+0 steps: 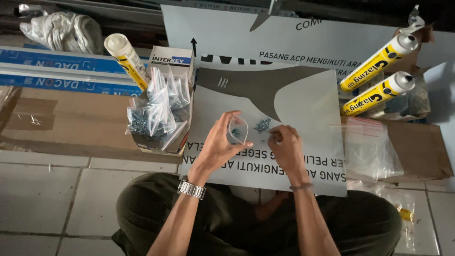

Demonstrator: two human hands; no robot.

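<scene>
My left hand (218,144) holds a small clear plastic bag (238,130) open, with a few screws inside it. My right hand (286,147) is beside it, its fingers pinched together over the white sheet (303,102); what they hold is too small to tell. A small pile of metal screws (262,124) lies on the sheet just beyond both hands. A metal watch sits on my left wrist. I sit cross-legged on a tiled floor.
A cardboard box (159,121) full of bagged screws stands at the left. A yellow sealant tube (127,59) leans behind it; two more tubes (379,76) lie at the right. Empty clear bags (369,147) rest on flat cardboard to the right.
</scene>
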